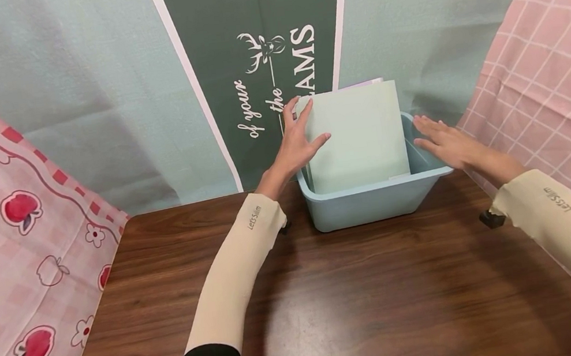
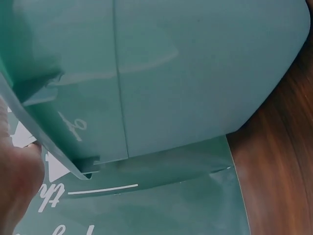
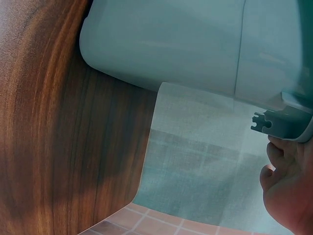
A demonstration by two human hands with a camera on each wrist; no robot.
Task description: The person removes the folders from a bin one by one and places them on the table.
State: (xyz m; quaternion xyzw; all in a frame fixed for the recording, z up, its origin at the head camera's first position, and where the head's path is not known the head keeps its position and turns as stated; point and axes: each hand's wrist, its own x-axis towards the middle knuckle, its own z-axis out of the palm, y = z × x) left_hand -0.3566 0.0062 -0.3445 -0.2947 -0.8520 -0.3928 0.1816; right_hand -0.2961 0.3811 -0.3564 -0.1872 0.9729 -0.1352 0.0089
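A light blue plastic bin (image 1: 367, 207) stands on the table near the back, and a flat, square, pale green panel (image 1: 356, 135) leans upright in it. Behind the panel shows the edge of a purple item (image 1: 372, 82). My left hand (image 1: 296, 145) is at the panel's left edge, fingers spread near its upper corner and thumb apart from them over its face. Over the bin's right end reaches my right hand (image 1: 446, 141), fingers nearly straight by the rim. In the right wrist view, that hand (image 3: 293, 181) shows beside the rim's underside.
The brown wooden table (image 1: 354, 287) runs in front of the bin. A green-grey cloth (image 1: 257, 7) with white lettering and a deer head hangs behind. Pink patterned cloth (image 1: 29, 274) borders the left side, and pink checked cloth (image 1: 554, 45) the right.
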